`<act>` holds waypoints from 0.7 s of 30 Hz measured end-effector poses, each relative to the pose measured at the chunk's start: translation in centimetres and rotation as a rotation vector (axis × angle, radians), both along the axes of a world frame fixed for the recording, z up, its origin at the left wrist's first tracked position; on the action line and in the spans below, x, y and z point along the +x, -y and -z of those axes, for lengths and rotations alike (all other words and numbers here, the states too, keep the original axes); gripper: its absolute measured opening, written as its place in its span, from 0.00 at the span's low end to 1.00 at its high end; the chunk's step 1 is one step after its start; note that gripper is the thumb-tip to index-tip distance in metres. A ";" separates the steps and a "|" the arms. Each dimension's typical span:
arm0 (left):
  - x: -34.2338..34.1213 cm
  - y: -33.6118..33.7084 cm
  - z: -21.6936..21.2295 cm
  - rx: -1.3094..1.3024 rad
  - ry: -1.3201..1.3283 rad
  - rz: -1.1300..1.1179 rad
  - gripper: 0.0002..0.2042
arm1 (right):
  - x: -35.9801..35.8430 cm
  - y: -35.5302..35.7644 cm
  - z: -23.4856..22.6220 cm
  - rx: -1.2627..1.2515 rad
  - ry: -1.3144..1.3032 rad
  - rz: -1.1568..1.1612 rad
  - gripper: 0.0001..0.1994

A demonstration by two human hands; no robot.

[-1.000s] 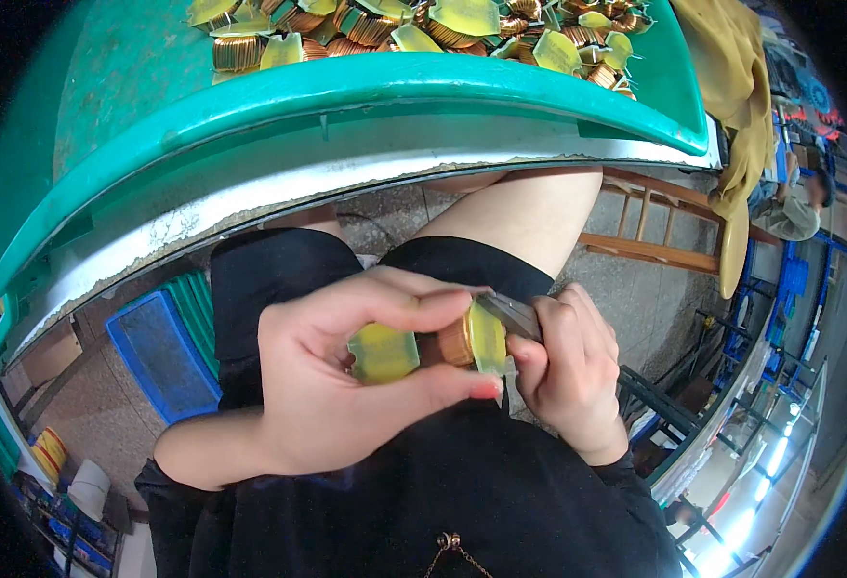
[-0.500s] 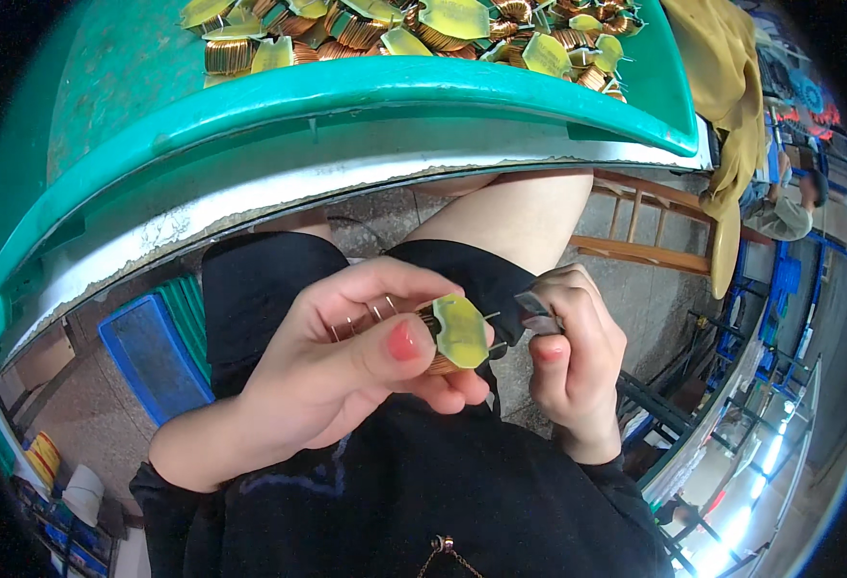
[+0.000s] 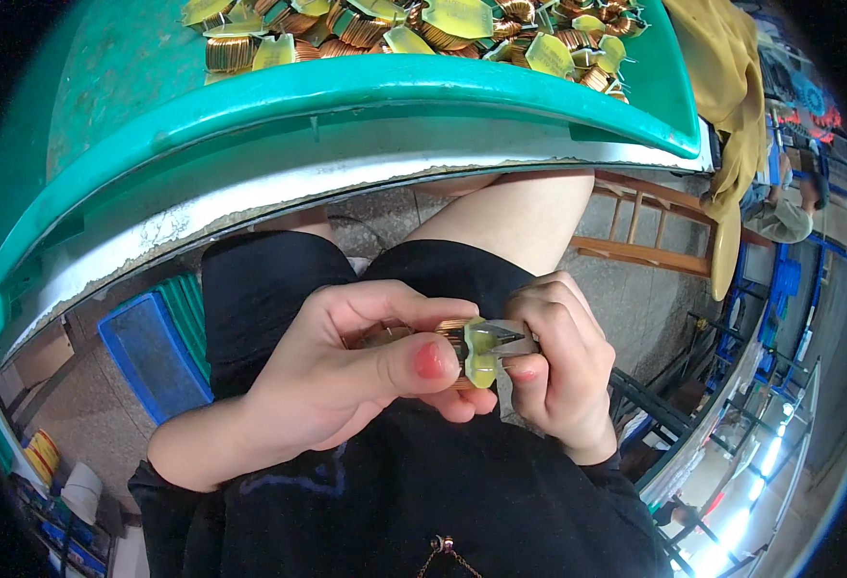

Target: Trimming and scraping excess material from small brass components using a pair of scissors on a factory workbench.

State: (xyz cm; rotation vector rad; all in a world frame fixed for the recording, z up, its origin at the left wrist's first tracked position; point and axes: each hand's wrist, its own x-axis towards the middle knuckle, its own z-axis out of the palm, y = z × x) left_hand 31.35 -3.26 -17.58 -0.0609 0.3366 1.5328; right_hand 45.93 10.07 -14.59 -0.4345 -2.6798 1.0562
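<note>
Over my lap, my left hand (image 3: 346, 356) pinches a copper-wound coil (image 3: 450, 349) between thumb and fingers. Its yellow-green base plate (image 3: 482, 354) faces right. Something brownish, perhaps a second coil, shows between the palm and the curled fingers, mostly covered. Closed in my right hand (image 3: 568, 352) is a small metal tool that looks like pliers (image 3: 507, 339). Its two jaws are spread in a V and point left, right at the face of the base plate. The grip is hidden in the fist, and whether the jaws touch a wire pin I cannot tell.
Ahead, a large green tray (image 3: 366, 85) holds a heap of similar coils (image 3: 443, 24) on a white-edged table (image 3: 202, 207). A blue crate (image 3: 158, 356) stands low at left. Yellow cloth (image 3: 722, 87) hangs at right above a wooden stool (image 3: 645, 252). Another person (image 3: 785, 220) sits far right.
My right hand has moved left, bringing the pliers up against the coil's base plate. My left hand has turned the coil, so the plate shows narrower and more edge-on.
</note>
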 end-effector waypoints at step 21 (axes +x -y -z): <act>1.0 -0.2 -0.4 -0.087 -0.308 -0.112 0.21 | -0.3 -0.1 0.8 0.208 0.026 -0.006 0.13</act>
